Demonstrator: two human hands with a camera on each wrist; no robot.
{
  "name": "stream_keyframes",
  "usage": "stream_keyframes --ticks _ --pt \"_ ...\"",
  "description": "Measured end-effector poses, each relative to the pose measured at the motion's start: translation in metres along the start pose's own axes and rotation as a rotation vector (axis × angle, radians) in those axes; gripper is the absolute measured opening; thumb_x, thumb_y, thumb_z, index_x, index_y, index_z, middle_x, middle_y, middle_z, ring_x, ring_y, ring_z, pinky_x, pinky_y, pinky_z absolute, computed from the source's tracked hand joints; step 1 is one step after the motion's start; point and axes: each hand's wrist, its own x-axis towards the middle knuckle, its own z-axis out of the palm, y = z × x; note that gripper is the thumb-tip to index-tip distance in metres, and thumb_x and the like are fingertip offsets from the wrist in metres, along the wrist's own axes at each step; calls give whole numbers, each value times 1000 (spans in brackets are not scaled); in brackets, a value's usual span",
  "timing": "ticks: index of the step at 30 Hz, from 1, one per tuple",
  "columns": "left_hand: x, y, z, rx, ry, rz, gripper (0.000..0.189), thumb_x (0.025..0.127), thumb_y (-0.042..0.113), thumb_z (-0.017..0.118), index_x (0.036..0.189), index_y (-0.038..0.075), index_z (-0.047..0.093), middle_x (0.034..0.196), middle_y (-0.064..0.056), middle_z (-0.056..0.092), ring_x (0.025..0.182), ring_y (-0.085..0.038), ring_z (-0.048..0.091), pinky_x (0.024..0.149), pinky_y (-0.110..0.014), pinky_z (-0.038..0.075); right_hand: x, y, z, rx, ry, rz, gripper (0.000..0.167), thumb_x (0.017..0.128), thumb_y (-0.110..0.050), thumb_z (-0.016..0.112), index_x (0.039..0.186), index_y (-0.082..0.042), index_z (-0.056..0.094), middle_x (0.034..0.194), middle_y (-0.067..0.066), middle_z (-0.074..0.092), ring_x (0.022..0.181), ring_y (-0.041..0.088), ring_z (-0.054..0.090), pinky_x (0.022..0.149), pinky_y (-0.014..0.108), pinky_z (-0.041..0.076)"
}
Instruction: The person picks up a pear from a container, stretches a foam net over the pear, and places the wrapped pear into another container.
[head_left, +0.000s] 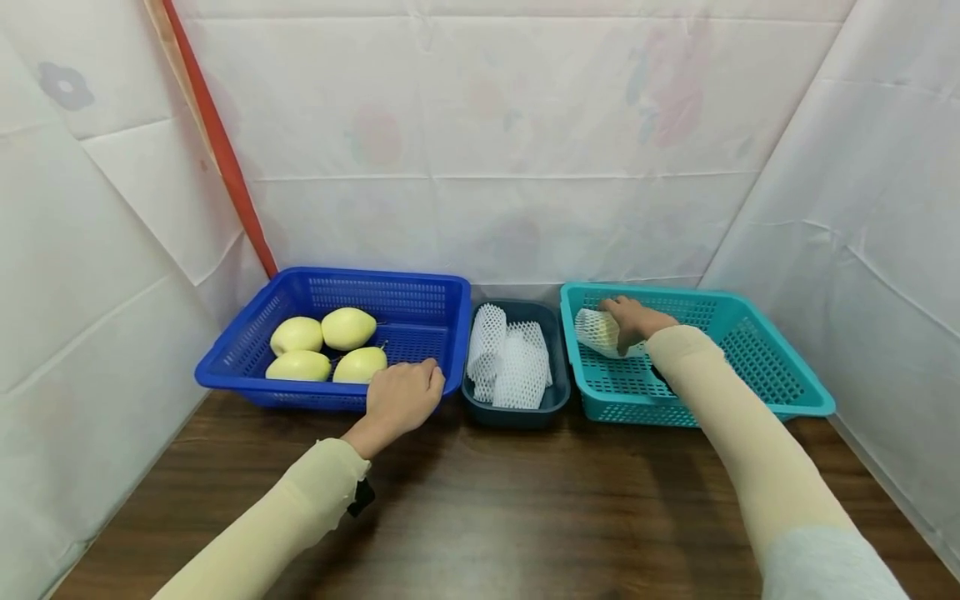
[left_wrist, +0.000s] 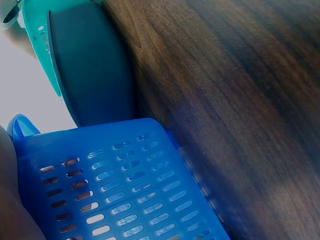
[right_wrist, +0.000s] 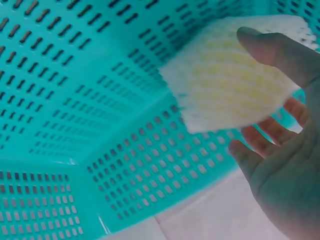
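Observation:
In the head view my left hand (head_left: 405, 396) is on the front right corner of a blue basket (head_left: 247, 384), its fingers bent over the rim. Skin shows through some slots of the basket wall in the left wrist view. Several yellow-green pears (head_left: 298, 366) lie in that basket. My right hand (head_left: 636, 322) is inside the left end of a teal basket (head_left: 798, 392), around a pear in a white foam net (right_wrist: 230, 80). In the right wrist view the thumb lies over the net, and the loosely spread fingertips are at its lower edge.
Between the baskets stands a small dark bowl (head_left: 517, 419) with several white foam nets (head_left: 521, 367). All three containers are on a dark wooden table (head_left: 517, 508), close to a white cloth backdrop (head_left: 480, 125). A red strip (head_left: 225, 158) runs down at the left.

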Motion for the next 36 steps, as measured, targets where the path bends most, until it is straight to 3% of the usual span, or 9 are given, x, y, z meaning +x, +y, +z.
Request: stream_keyframes --ticks 5,11,15,22,31,34,36 --pt "0 0 0 -6 4 0 38 98 25 36 63 14 45 54 -2 42 49 -19 43 42 -32 34 -15 -7 -21 57 -32 -21 81 82 9 65 148 4 18 149 32 16 133 50 20 90 56 39" --pt "5 1 -1 -15 23 14 38 98 24 36 62 14 45 54 -2 42 49 -19 43 42 -32 34 -47 -20 -43 77 53 -116 65 93 -2 56 146 9 19 146 33 24 133 48 24 99 58 32" --pt "5 1 -2 -5 -1 9 38 99 25 35 64 14 45 55 -2 43 51 -19 44 44 -33 35 -71 -34 -43 63 99 -196 61 95 -8 55 144 8 24 144 31 31 130 46 32 98 57 34" --pt "2 1 -3 -18 -23 -5 38 99 25 34 65 14 46 56 -2 43 51 -19 44 45 -33 35 -103 -54 -19 73 146 -203 56 97 -23 56 142 2 35 137 24 45 124 39 45 95 54 39" --pt "1 0 -2 -19 -5 0 38 99 25 35 64 14 45 55 -2 42 50 -19 43 43 -32 34 -118 -64 22 48 187 -193 47 100 -33 48 134 0 49 129 18 55 114 34 54 89 51 45" --pt "1 0 -1 -24 2 4 38 99 24 35 63 14 45 54 -2 42 49 -19 43 43 -32 33 -117 -63 37 40 207 -195 41 101 -35 46 126 -5 57 114 10 64 97 24 62 78 45 50" --pt "1 0 0 -26 4 7 38 99 24 36 63 14 45 54 -1 42 49 -19 43 43 -32 33 -117 -62 48 44 228 -200 36 102 -36 43 115 -9 62 93 2 65 79 16 61 68 39 49"
